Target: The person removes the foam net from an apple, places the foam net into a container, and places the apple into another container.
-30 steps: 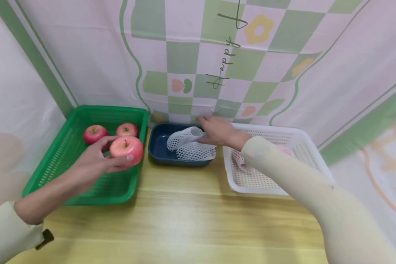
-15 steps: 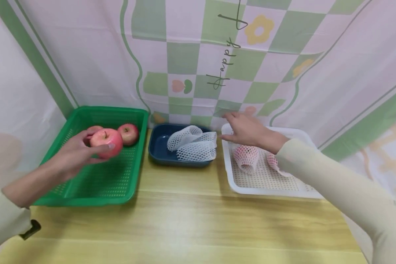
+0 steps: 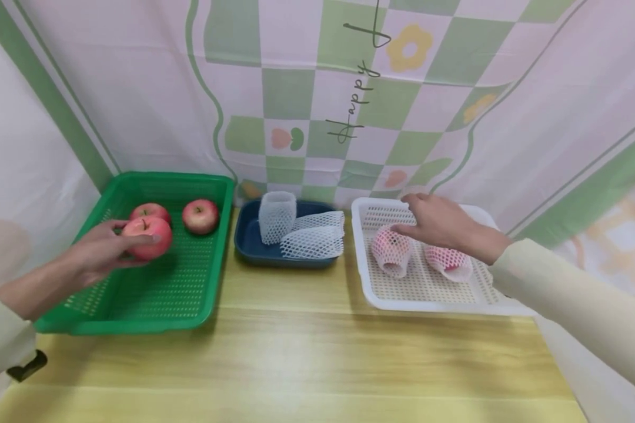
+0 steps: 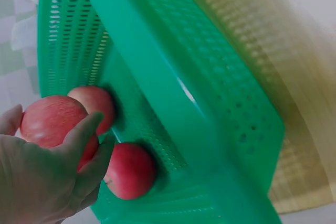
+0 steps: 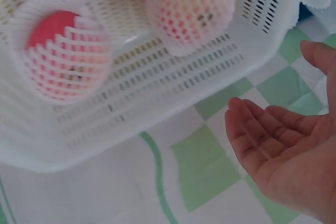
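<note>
Hands well apart. Left hand [image 3: 95,251]: thumb and fingers curled round red apple [image 3: 149,242]. Right hand [image 3: 444,224]: empty, fingers loosely bent, thumb spread from them, above far edge of white basket [image 3: 428,305]. Red apple: smooth skin, paler flecking, near-round, unwrapped. Location: held above green basket [image 3: 169,294], well inside its edges; two other apples [image 3: 200,216] below, towards far edge. Stem points up, stem axis roughly upright

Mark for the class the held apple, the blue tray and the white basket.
Held apple [image 4: 50,119], left wrist view: middle of exposed skin.
Blue tray [image 3: 267,257], head view: front wall.
White basket [image 3: 428,305], head view: front rim.
</note>
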A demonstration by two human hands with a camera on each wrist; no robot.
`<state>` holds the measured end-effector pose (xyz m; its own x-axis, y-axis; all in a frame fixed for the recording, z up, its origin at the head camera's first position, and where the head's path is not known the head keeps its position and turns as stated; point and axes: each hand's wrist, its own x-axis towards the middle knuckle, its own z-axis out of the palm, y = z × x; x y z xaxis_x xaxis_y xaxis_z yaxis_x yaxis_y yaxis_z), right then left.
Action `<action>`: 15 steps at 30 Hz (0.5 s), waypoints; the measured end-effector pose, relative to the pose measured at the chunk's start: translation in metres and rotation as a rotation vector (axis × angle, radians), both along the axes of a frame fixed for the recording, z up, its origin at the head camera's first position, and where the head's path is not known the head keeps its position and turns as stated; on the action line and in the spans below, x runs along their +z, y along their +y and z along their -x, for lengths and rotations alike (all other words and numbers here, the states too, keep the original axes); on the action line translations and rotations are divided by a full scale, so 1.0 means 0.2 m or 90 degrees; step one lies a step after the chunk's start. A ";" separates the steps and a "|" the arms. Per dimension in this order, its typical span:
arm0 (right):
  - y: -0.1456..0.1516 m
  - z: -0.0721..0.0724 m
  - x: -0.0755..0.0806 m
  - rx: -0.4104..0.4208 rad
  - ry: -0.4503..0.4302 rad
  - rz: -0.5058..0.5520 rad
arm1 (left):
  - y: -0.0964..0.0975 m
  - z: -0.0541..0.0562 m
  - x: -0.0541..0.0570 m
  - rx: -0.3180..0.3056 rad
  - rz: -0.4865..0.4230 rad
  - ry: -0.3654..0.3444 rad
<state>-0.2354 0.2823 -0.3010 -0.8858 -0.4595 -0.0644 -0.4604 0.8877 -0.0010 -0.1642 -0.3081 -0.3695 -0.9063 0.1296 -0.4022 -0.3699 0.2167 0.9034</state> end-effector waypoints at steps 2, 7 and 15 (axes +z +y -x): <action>0.02 -0.01 -0.02 -0.012 -0.009 0.003 | -0.02 0.00 -0.01 -0.003 0.004 -0.010; 0.04 -0.04 -0.06 -0.050 -0.033 0.017 | -0.06 0.01 -0.03 -0.015 0.049 -0.026; 0.04 -0.08 -0.14 -0.122 -0.114 0.035 | -0.09 0.03 -0.02 -0.027 0.108 -0.076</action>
<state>-0.2201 0.2902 -0.3297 -0.9336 -0.2918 -0.2079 -0.2721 0.9549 -0.1184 -0.1694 -0.3265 -0.3728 -0.8457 0.0882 -0.5262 -0.4598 0.3799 0.8027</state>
